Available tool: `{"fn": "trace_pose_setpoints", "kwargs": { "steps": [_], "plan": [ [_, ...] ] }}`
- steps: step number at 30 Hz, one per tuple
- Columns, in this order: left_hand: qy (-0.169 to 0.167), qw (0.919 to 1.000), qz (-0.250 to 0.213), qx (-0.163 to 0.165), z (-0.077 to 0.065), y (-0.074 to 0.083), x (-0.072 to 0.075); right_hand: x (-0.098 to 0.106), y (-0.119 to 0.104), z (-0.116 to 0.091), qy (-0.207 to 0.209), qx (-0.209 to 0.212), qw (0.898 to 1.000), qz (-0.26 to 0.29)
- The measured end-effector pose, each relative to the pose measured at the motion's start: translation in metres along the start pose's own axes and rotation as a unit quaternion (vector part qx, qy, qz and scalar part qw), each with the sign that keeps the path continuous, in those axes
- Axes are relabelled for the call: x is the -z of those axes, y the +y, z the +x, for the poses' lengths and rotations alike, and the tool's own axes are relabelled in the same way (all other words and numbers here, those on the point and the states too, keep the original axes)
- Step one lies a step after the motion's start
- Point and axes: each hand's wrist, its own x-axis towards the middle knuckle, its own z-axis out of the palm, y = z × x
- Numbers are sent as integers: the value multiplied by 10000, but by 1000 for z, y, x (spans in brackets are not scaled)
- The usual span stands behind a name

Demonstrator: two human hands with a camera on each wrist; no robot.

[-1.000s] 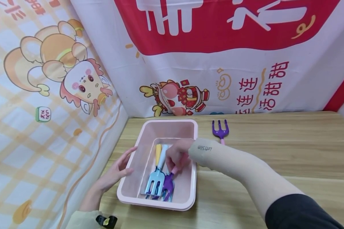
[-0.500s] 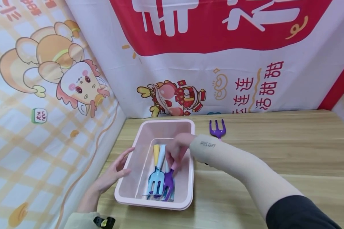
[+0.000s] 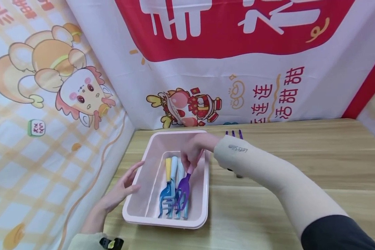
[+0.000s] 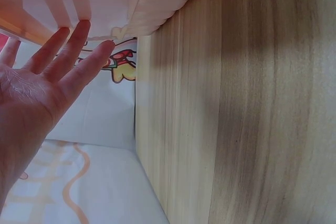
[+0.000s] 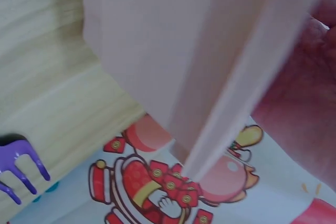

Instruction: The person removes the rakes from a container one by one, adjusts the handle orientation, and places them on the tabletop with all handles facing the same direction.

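Observation:
A pale pink plastic bin (image 3: 143, 203) stands on the wooden table. My right hand (image 3: 191, 151) is inside it, gripping the pink handle of a purple toy garden fork (image 3: 183, 185) whose tines point toward me. Beside that fork lie a blue fork with a yellow handle (image 3: 168, 169) and light blue tools with pale handles (image 3: 174, 170); their heads overlap. My left hand (image 3: 125, 187) touches the bin's left side, its fingers extended, as the left wrist view also shows of the hand (image 4: 58, 77). In the right wrist view the bin's wall (image 5: 157, 40) hides the held fork.
Another purple fork (image 5: 18, 158) lies on the table right of the bin, partly behind my right forearm in the head view. Printed cloth walls (image 3: 175, 76) rise behind and at the left. Wooden table surface (image 3: 284, 146) extends to the right.
My right hand has shifted slightly up with the purple fork, whose head has moved away from me. The light blue fork, earlier lying flat on top, has turned on its side. My left hand stays put.

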Motion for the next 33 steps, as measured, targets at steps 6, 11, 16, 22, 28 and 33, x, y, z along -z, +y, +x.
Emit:
{"fn": "trace_pose_setpoints", "kwargs": {
  "steps": [6, 11, 16, 22, 28, 33],
  "plan": [
    [-13, 10000, -81, 35, 1, 1, -1, 4, -4, -19, 313, 597, 9977, -116],
    [50, 9999, -20, 119, 1, 0, -1, 10, -4, -37, 447, 703, 9965, 51],
    [-39, 9998, -178, 30, 0, 0, 0, 10, -1, -47, 486, 761, 9953, 346],
    [-107, 9996, -246, -55, 0, -1, 0, 10, 3, -54, 556, 843, 9940, 416],
    [-103, 9997, -175, -137, 0, -2, 1, 12, 4, -60, 493, 769, 9947, 469],
    [-146, 9996, -185, -157, 0, -3, 2, 13, 7, -62, 480, 848, 9940, 492]
  ]
}}
